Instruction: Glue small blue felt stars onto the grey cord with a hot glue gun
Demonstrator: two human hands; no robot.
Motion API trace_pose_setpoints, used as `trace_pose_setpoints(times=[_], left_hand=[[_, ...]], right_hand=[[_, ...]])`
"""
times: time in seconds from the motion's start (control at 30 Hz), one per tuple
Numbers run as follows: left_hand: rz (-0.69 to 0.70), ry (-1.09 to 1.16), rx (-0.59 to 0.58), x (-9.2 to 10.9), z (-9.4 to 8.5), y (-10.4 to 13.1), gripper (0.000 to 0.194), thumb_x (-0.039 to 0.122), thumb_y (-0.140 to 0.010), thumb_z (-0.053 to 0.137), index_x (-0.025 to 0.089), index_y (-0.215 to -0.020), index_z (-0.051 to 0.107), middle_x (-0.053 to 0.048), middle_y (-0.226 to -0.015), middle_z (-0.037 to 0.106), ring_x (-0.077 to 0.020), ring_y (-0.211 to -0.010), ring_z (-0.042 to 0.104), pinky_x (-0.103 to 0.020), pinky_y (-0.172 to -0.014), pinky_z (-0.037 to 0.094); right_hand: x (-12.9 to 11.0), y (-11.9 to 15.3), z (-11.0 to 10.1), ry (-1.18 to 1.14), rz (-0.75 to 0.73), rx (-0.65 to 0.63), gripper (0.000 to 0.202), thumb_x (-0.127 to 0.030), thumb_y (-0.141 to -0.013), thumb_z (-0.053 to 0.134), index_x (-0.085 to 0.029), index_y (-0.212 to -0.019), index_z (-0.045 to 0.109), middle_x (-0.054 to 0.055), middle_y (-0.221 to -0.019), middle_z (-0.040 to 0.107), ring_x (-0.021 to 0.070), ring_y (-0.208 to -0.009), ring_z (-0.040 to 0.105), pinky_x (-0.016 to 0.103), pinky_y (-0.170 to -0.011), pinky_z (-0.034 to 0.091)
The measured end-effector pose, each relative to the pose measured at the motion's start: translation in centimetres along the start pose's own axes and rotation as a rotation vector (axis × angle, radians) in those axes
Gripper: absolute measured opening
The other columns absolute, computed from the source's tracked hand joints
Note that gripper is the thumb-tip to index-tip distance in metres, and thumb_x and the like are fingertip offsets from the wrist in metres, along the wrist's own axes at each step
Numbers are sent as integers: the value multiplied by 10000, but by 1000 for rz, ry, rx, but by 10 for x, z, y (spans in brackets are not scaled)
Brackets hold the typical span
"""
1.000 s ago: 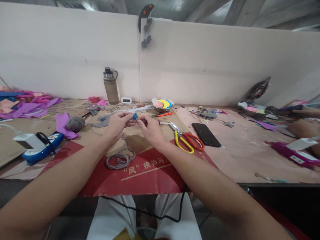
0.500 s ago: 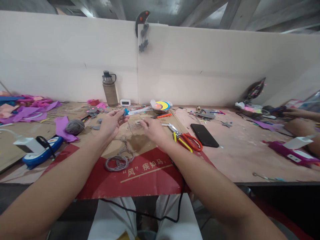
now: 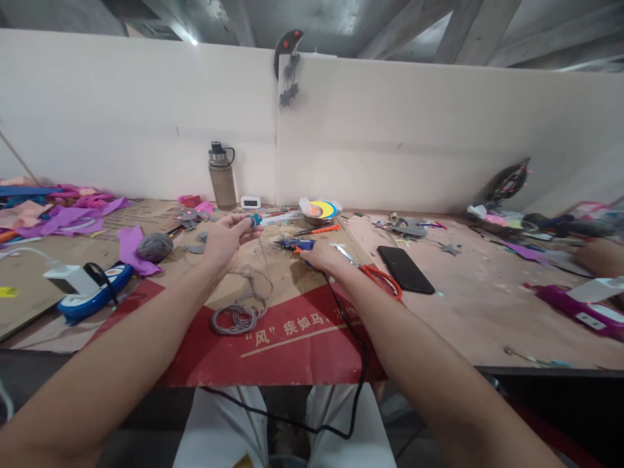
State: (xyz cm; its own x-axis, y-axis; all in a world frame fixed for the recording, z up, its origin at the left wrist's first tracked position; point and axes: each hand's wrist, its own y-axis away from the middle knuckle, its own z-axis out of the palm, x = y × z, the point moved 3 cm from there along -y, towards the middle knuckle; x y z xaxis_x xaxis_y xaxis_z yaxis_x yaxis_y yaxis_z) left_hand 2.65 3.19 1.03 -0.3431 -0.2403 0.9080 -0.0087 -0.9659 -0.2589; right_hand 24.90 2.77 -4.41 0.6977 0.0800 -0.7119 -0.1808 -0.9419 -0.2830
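Between its thumb and fingers, my left hand [image 3: 231, 235] pinches a small blue piece [image 3: 255, 221], from which a grey yarn strand hangs. The strand runs down to loose yarn loops [image 3: 238, 317] on the red part of the cardboard [image 3: 292, 364]. My right hand [image 3: 323, 255] is closed round a blue glue gun [image 3: 303, 244] that points left, its black cord trailing to the table edge. Red-handled scissors [image 3: 383, 281] lie just right of that hand. Behind the hands are an orange tool [image 3: 325, 229] and a metal bowl [image 3: 319, 218] holding a yellow disc.
A phone [image 3: 405, 269] lies at right. A bottle [image 3: 223, 179] and small clock [image 3: 250, 203] stand by the white partition. Grey yarn ball [image 3: 155, 247], blue power strip [image 3: 80, 305] and felt scraps [image 3: 73, 218] are at left. Another person's hand [image 3: 602, 255] shows far right.
My right hand has taken hold of the blue glue gun. The yellow-handled tool beside the scissors no longer shows. My left hand still pinches the blue piece, and the view has shifted slightly.
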Motion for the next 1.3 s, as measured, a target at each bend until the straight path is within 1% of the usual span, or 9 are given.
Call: trace_pose_setpoints(times=[0.2,0.3,0.4,0.53,0.63,0.8,0.93,1.13,1.3], left_hand=[[34,27,19,-1,-4,-4,44,103,-759,654,106,-742,613,-21,-682,644,-114,-629,670,-213,-621,541],[3,64,36,-5,-9,-8,45,101,-750,671,106,-734,629,-18,-671,642,-101,-628,662,-185,-605,535],[-48,115,84,-8,-13,-11,59,92,-753,678,107,-711,640,-32,-670,655,-91,-622,652,-167,-601,534],[-79,164,109,-8,-14,-13,104,45,-781,627,96,-693,651,-40,-660,660,-88,-602,648,-160,-584,537],[-72,186,117,-7,-12,-13,145,21,-793,590,102,-687,648,-25,-630,643,-85,-586,644,-150,-551,526],[-56,185,110,-6,-12,-12,138,31,-786,611,107,-676,646,-21,-626,644,-81,-573,635,-154,-567,527],[-37,185,103,-7,-13,-13,95,51,-751,677,105,-679,648,-31,-637,650,-97,-587,646,-176,-581,530],[-20,182,108,-6,-11,-11,99,53,-739,689,101,-672,634,-32,-634,643,-95,-578,634,-194,-599,526],[6,160,77,-6,-10,-10,96,59,-742,669,102,-664,631,-19,-616,628,-95,-580,632,-204,-613,523]], right_hand=[[-16,1,-12,-236,135,-15,110,-311,-725,526,-207,-698,549,20,-521,548,158,-478,519,288,-469,402],[-36,5,-18,-481,67,76,203,-263,-742,453,-205,-933,491,8,-643,575,154,-547,546,287,-516,437],[-55,14,-20,-677,-102,71,299,-206,-708,446,-217,-1006,429,-21,-645,563,151,-546,530,290,-531,428],[-69,30,-20,-548,-290,76,301,-204,-717,476,-223,-1016,458,-3,-740,592,151,-612,540,304,-612,454],[-75,38,-20,-391,-388,104,315,-208,-740,489,-199,-1054,492,61,-919,619,190,-800,580,355,-772,482],[-80,45,-21,-269,-450,112,424,-222,-787,458,-179,-1208,443,143,-1186,558,258,-1129,514,458,-1031,378],[-79,45,-19,-239,-463,99,490,-214,-781,444,-163,-1265,394,172,-1243,531,276,-1154,499,494,-1043,365],[-79,46,-17,-191,-476,77,459,-213,-789,433,-126,-1239,402,181,-1141,569,256,-1017,548,466,-958,429],[-80,46,-16,-195,-504,76,475,-216,-811,434,-111,-1272,393,195,-1183,550,268,-1066,539,487,-984,410]])
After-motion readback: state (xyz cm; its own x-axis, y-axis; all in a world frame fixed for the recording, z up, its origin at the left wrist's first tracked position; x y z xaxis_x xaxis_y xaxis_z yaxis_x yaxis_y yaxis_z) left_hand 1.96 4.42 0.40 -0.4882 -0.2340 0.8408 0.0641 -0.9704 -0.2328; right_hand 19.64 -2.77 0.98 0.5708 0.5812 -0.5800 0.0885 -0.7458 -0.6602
